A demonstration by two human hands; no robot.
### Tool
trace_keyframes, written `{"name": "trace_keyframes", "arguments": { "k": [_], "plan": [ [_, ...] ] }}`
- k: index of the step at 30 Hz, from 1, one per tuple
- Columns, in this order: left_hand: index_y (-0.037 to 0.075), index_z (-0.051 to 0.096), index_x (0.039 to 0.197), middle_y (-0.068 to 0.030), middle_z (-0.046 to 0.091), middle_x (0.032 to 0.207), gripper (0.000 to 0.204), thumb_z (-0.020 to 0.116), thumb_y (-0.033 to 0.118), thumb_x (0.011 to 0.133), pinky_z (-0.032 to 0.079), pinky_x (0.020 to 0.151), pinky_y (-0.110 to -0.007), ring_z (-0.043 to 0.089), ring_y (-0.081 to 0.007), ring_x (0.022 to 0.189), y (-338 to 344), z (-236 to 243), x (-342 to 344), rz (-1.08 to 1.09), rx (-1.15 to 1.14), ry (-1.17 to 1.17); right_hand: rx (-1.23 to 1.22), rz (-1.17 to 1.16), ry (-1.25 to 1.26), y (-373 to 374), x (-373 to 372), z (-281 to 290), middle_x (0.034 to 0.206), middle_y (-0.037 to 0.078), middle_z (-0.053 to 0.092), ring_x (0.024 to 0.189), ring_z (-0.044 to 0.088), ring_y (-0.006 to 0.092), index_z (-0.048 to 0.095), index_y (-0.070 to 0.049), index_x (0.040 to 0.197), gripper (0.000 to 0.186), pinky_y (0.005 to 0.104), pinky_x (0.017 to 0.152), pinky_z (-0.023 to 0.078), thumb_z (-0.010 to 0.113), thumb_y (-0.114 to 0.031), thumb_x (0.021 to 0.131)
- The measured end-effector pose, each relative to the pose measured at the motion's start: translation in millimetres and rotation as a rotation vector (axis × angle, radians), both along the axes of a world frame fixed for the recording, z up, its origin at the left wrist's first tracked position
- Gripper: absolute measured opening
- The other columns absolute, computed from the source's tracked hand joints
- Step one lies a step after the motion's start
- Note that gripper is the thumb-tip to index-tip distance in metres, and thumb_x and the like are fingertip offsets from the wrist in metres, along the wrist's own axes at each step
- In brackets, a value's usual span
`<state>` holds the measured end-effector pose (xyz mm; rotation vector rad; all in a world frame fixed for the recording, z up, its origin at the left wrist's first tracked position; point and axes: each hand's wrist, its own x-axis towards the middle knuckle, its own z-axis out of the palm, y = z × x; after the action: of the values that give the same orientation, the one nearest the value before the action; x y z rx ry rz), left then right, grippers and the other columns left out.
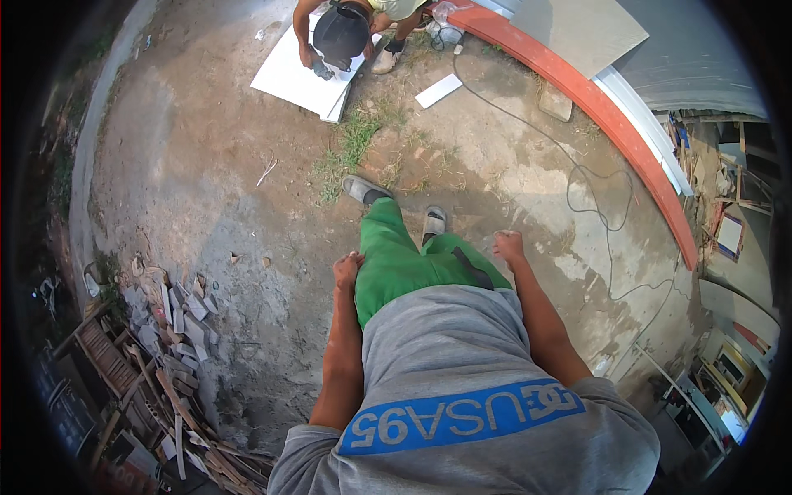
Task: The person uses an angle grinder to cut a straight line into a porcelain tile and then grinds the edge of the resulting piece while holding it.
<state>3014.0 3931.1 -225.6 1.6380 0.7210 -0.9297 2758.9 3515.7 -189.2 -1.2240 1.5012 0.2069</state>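
My left hand [349, 269] hangs beside my left thigh, its fingers curled in and close to the green trousers [388, 256]. My right hand [509, 245] is out to the right of my hip, closed in a loose fist. Nothing shows in either hand. Ahead, a co-worker in a dark cap [341, 35] bends over a white board [285, 74] on the ground. One of that person's hands holds a dark power tool [322, 68] on the board; its exact kind is too small to tell.
A white offcut [439, 91] lies right of the board. A long cable [569, 157] snakes over the ground at the right, near a curved orange-red beam [577, 78] and grey sheets [577, 33]. Broken blocks [194, 313] and scrap wood [169, 396] are heaped at the lower left.
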Motion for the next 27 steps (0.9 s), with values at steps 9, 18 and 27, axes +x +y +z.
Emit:
{"name": "trace_keyframes", "arguments": {
  "k": [9,18,27],
  "plan": [
    [-0.01,0.074,0.118,-0.0181,0.079,0.114,0.036,0.064,0.02,0.102,0.058,0.093,-0.035,0.075,-0.0242,0.102,6,47,-57,-0.199,0.218,-0.062,0.038,-0.054,0.166,50,-185,-41,0.068,0.018,0.067,0.053,0.067,0.0281,0.065,0.007,0.081,0.016,0.0401,0.045,0.052,0.061,-0.008,0.086],
    [-0.009,0.071,0.126,-0.0191,0.078,0.116,0.04,0.063,0.022,0.102,0.058,0.091,-0.036,0.075,-0.0257,0.102,-22,47,-53,-0.265,0.127,0.014,0.01,-0.245,0.035,29,-186,-67,0.069,0.015,0.068,0.055,0.068,0.0258,0.068,0.005,0.086,0.017,0.0386,0.047,0.054,0.062,-0.011,0.089],
    [-0.008,0.058,0.143,-0.0238,0.07,0.133,0.048,0.059,0.024,0.106,0.057,0.102,-0.042,0.07,-0.0318,0.122,-70,60,-41,-0.331,0.052,0.014,-0.005,-0.312,-0.054,20,-131,-32,0.07,0.013,0.067,0.052,0.065,0.0222,0.069,0.003,0.092,0.017,0.0351,0.045,0.051,0.06,-0.011,0.092]
  ]
}}
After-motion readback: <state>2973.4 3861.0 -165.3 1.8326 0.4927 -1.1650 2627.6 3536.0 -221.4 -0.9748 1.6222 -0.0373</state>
